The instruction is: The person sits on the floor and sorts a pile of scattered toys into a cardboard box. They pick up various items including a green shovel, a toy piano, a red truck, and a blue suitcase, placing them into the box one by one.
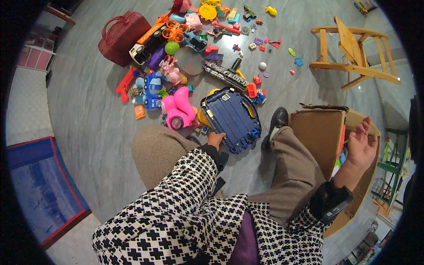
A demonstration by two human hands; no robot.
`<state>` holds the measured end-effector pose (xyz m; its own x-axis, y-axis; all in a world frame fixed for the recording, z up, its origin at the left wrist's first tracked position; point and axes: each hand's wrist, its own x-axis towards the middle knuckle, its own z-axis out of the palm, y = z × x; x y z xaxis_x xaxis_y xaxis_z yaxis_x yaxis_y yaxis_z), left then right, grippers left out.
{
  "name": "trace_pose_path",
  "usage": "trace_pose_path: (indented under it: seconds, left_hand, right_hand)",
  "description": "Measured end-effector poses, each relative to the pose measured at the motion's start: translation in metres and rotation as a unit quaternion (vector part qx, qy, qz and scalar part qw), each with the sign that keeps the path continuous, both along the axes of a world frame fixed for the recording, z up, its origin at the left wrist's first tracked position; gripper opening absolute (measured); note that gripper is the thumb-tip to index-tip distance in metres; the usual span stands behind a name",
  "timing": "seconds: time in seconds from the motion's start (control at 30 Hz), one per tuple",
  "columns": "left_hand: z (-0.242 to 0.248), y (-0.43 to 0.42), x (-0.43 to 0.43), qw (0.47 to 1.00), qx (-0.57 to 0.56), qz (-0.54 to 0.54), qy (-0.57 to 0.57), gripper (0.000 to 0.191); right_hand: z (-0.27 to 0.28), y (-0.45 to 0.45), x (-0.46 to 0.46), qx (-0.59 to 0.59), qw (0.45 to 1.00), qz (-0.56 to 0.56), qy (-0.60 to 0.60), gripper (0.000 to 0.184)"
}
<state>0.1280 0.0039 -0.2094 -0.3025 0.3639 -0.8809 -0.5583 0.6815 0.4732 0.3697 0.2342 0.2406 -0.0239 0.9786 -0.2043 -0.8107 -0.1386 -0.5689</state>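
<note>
My left hand [216, 140] grips the near left edge of a dark blue plastic case [232, 121] with a carry handle. The case is tilted among the toys, and part of something yellow shows behind it. My right hand [361, 145] is raised over the opening of a cardboard box [313, 139], palm up, fingers apart and holding nothing. Inside the box, red, green and blue items are partly hidden by that hand and the box wall. Left of the case stands a pink toy scooter [180, 109].
Toys lie spread ahead, including an orange and white toy truck [149, 41], a blue toy vehicle [153, 89] and a black-and-white toy [225, 74]. A dark red bag [122, 36] stands behind them. At right is a wooden chair [354, 49]; a blue mat [46, 188] lies left.
</note>
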Motion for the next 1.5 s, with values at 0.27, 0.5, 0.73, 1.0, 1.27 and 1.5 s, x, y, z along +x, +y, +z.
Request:
trace_pose_path:
  seconds: [0.27,0.5,0.73,1.0,1.27,1.5]
  left_hand:
    - [0.032,0.001,-0.021,0.889,0.312,-0.273,0.193,0.025]
    - [0.101,0.04,-0.019,0.838,0.454,-0.15,0.263,0.017]
    - [0.194,0.083,-0.005,0.895,0.355,0.214,-0.166,0.046]
    - [0.261,0.047,-0.002,0.911,0.38,0.161,-0.017,0.048]
    - [0.271,0.047,0.006,0.899,0.404,0.16,-0.058,0.05]
    - [0.248,0.049,0.005,0.859,0.441,0.166,-0.199,0.051]
  right_hand:
    - [0.005,0.008,-0.051,0.001,0.999,0.028,-0.033,0.029]
    - [-0.013,0.02,-0.074,0.002,0.996,0.078,-0.039,0.013]
    - [-0.051,0.009,-0.095,0.101,0.938,0.156,-0.293,0.017]
    - [-0.09,-0.001,-0.136,0.347,0.709,0.172,-0.59,0.025]
    - [-0.096,-0.013,-0.145,0.454,0.578,0.107,-0.67,0.035]
    - [-0.107,0.0,-0.128,0.42,0.553,0.211,-0.688,0.025]
